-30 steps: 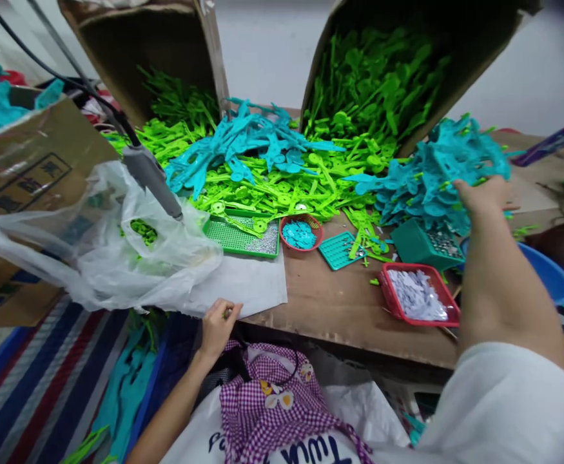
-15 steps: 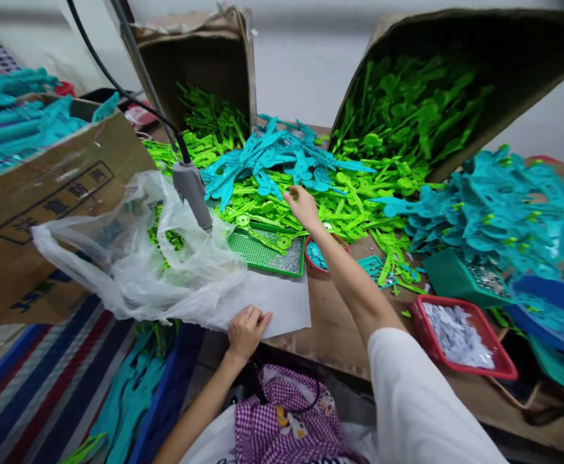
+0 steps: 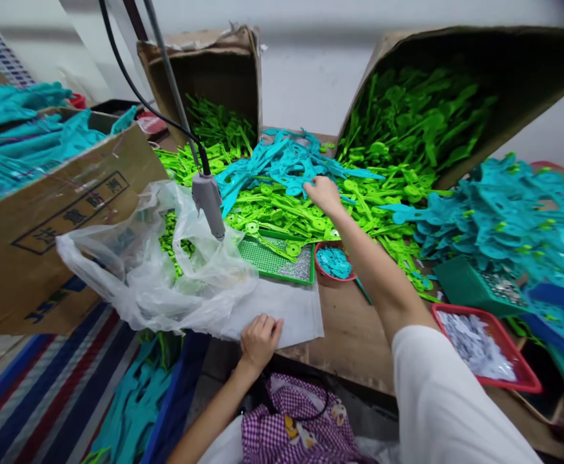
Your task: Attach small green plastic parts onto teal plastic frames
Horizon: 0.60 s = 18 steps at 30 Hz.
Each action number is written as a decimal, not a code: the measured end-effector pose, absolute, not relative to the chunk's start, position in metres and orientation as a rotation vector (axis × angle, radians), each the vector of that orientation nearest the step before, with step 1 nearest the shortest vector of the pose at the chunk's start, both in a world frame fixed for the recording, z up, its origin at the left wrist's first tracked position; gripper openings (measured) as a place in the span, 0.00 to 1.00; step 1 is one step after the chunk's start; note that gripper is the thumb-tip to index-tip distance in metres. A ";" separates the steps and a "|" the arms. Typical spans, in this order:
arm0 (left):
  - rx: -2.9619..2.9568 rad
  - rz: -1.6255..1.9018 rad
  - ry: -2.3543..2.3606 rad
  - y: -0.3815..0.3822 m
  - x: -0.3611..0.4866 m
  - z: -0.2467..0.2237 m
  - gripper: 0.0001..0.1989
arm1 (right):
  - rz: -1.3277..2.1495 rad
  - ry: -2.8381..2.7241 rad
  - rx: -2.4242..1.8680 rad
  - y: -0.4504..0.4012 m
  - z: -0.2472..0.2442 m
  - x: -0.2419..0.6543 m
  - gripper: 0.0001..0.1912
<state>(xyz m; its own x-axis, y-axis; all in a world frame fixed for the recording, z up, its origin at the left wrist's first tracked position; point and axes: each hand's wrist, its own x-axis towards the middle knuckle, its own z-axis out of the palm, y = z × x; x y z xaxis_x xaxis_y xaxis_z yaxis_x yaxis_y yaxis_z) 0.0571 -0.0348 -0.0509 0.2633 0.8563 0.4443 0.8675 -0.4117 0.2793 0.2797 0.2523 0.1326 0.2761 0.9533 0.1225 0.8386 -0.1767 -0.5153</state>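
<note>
My right hand (image 3: 323, 194) reaches over the middle of the bench, its fingers closed at the edge of a heap of turquoise plastic parts (image 3: 282, 158). They pinch one of these parts, though the grip is partly hidden by the hand. Beneath and around lie many long lime-green plastic pieces (image 3: 272, 209) with round ends. My left hand (image 3: 261, 338) rests on a white sheet (image 3: 291, 312) at the bench's front edge, thumb apart and nothing held. A grey electric screwdriver (image 3: 209, 205) hangs left of centre, above a clear plastic bag (image 3: 204, 283) with small green pieces.
A green tray (image 3: 269, 258) of small metal bits stands beside a red bowl (image 3: 334, 263) of turquoise pieces. To the right are a red basket (image 3: 485, 345) with whitish pieces, a green bin (image 3: 470, 290) and a turquoise stack (image 3: 508, 212). Cardboard boxes (image 3: 83, 219) stand around.
My right hand has moved slightly further over the turquoise heap and its fingers have closed more. My left hand stays on the sheet. The whole view has shifted a little.
</note>
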 end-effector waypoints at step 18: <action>-2.122 -2.701 -3.002 -0.032 0.046 -0.016 0.14 | 0.790 -0.570 -1.297 -0.037 0.069 0.250 0.18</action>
